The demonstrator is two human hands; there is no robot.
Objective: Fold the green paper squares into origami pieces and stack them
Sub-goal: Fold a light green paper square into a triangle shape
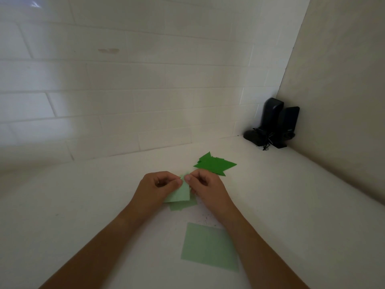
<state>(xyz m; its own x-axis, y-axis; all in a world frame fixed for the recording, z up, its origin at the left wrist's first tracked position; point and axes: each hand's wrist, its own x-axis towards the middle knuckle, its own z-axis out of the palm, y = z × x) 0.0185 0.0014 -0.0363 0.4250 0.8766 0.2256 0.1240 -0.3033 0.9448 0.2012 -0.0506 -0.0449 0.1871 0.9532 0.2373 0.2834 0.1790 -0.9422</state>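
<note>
While our left hand (160,185) and right hand (205,184) pinch the top corner of the pale green square (180,193) at worktop (83,205) centre, fingers closed on it, we should align edges before creasing, then add it to the folded stack (214,164) at one o'clock.

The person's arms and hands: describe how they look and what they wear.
Both forearms are bare, with no sleeves in view. The left hand and right hand wear no gloves, and no rings, watch or bracelets show. The fingers are bare, with short nails.
</note>
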